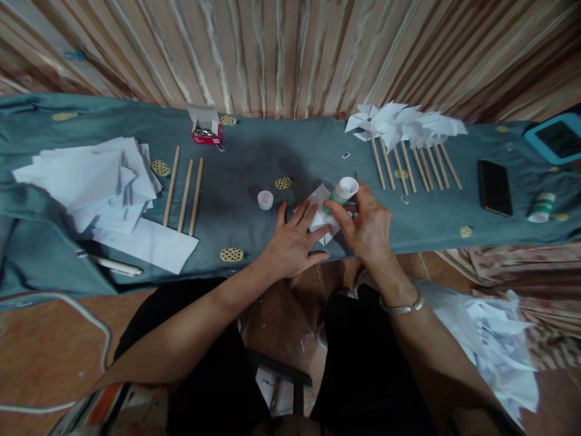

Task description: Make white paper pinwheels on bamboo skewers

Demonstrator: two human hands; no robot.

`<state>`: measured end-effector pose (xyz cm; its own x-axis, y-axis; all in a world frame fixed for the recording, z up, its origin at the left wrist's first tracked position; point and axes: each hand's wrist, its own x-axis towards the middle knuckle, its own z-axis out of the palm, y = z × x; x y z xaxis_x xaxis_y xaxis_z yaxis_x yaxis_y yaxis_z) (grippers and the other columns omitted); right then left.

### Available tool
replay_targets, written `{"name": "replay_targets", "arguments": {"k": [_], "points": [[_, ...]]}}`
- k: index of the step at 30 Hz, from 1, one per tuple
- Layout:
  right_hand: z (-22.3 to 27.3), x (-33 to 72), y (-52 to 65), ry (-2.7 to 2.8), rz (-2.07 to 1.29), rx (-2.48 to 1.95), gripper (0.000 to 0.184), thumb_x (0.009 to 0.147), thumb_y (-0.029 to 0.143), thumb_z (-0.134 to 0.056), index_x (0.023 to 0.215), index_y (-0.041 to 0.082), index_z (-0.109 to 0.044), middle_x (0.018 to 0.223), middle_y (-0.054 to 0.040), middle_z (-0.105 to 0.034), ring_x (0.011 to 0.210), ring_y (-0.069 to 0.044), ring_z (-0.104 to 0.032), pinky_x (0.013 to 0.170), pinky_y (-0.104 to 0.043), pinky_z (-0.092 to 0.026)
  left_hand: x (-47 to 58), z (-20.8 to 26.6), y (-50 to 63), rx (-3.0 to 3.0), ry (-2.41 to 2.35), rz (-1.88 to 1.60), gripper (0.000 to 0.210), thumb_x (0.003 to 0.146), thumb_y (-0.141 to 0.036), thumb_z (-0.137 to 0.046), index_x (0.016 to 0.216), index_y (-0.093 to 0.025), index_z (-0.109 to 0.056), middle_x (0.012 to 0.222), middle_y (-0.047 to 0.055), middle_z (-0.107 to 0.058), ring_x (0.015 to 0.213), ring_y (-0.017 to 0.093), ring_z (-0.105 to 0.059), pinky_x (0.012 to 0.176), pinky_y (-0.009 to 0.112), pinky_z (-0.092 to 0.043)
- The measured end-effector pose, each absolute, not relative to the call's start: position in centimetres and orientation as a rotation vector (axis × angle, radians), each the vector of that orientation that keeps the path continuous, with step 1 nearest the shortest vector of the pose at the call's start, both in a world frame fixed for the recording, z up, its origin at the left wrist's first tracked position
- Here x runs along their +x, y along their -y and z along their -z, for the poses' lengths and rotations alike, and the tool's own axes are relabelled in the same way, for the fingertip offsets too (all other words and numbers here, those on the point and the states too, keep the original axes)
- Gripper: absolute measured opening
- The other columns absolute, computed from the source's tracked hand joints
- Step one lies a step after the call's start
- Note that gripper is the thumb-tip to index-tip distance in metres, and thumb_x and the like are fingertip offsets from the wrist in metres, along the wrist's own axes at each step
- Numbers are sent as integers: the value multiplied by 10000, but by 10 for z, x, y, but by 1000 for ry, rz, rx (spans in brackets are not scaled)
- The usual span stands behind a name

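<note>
My left hand (pixel 293 241) lies with spread fingers on a small piece of white paper (pixel 319 195) near the front edge of the table. My right hand (pixel 365 218) grips a glue stick (pixel 344 191) with a white and green tube, tilted over that paper; its lower end is hidden by the fingers. A round white cap (pixel 265 200) rests on the cloth to the left of the paper. Finished paper pinwheels (pixel 399 124) on wooden sticks lie in a row at the back right.
Left are stacked white paper sheets (pixel 86 181), three wooden sticks (pixel 185 194), a white-handled cutter (pixel 115 265) and a red box (pixel 207 138) of small metal pieces. Right are a phone (pixel 494 188), another glue stick (pixel 541 207) and a blue-framed device (pixel 556 138). A plastic bag (pixel 494 339) sits below.
</note>
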<state>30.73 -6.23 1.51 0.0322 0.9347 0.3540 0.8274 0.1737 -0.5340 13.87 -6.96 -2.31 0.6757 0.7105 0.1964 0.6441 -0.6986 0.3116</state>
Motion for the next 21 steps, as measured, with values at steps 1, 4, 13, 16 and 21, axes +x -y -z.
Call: {"name": "replay_targets", "arguments": {"k": [1, 4, 13, 16, 21], "points": [[-15, 307, 62, 1804, -211, -1666, 370, 858, 513, -568, 1071, 210, -574, 898, -71, -729, 755, -233, -712, 659, -338, -528, 139, 23, 70, 2671, -1097, -445, 559, 821, -523, -610, 1313, -273, -525, 1503, 153, -384, 1399, 361, -301, 1094, 671, -139], [-14, 307, 60, 1804, -196, -1655, 371, 857, 513, -571, 1078, 215, -575, 915, -74, -729, 754, -227, -708, 666, -334, -527, 139, 23, 69, 2674, -1100, -439, 569, 826, -533, -597, 1326, -275, -515, 1506, 151, -380, 1399, 365, -297, 1093, 673, -134], [-18, 319, 51, 1634, -238, -1610, 339, 812, 497, -629, 1012, 226, -594, 891, -59, -700, 774, -218, -671, 721, -365, -524, 139, 24, 68, 2696, -1104, -459, 558, 827, -545, -590, 1313, -277, -532, 1482, 155, -414, 1386, 370, -322, 1085, 675, -151], [-21, 330, 46, 1450, -412, -1453, 295, 787, 483, -663, 934, 237, -594, 850, -30, -678, 798, -193, -661, 717, -338, -527, 138, 23, 68, 2696, -1096, -447, 557, 831, -534, -591, 1316, -267, -529, 1485, 178, -403, 1385, 372, -326, 1074, 679, -170], [-15, 346, 43, 1165, -657, -1318, 292, 741, 476, -713, 835, 226, -596, 750, 16, -642, 684, -133, -633, 639, -282, -532, 138, 23, 69, 2688, -1088, -461, 613, 841, -553, -564, 1379, -279, -459, 1519, 177, -352, 1414, 387, -267, 1071, 694, -153]]}}
